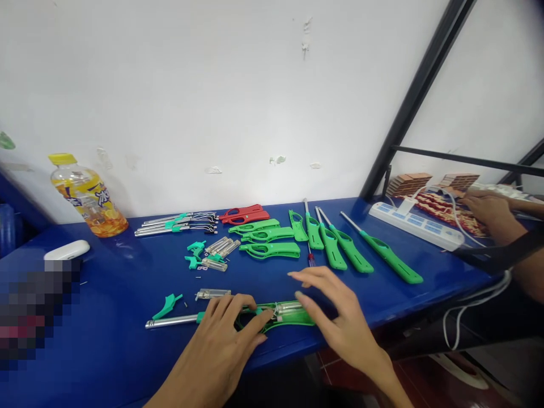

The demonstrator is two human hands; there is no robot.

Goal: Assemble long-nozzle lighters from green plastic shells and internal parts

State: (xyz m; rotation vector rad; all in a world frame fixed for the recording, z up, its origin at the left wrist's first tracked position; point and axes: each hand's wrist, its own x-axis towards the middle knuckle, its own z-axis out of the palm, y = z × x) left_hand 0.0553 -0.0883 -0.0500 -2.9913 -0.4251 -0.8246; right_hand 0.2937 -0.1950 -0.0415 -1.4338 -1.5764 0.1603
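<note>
Now L hand on lighter, R hand near; blue tbl, white wall.

The scene is evenly lit, with soft shadows cast beneath the hands. Faint glare is seen on the blue table; the lower-left corner is pixelated.

My left hand and right hand: both bare, as are my forearms. Fingers slender, tapering.

Left hand palm down, fingers bent; right hand raised, thumb and forefinger spread apart.
</note>
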